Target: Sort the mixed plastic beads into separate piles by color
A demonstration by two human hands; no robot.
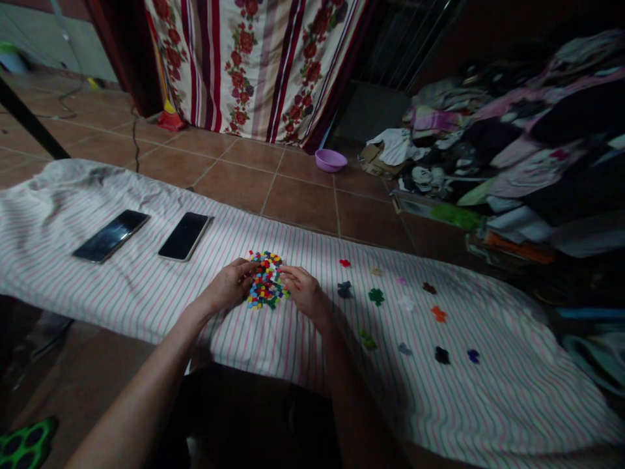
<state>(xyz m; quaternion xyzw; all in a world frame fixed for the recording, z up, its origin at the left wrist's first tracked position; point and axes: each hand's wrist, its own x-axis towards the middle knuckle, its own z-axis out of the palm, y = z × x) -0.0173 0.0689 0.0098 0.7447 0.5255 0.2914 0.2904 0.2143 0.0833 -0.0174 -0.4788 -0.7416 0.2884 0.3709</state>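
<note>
A pile of small plastic cubes (266,279) in many colours lies on a striped cloth between my hands. At the pile's left edge is my left hand (228,285), palm down, with bent fingers slightly apart and touching the outer cubes. My right hand (305,293) reaches in from the right, fingers stretched over the pile's edge; I see nothing held in it. To the right, small single-colour clusters lie spread out, among them a red cluster (345,263), a green cluster (375,296), an orange cluster (438,314) and a black cluster (442,355).
The striped cloth (146,293) covers a long low surface. Two phones, a dark phone (111,236) and a light-edged phone (184,236), lie at its left. Beyond are a tiled floor (297,200), a purple basin (331,160), a floral curtain (273,65) and heaped clothes (527,130).
</note>
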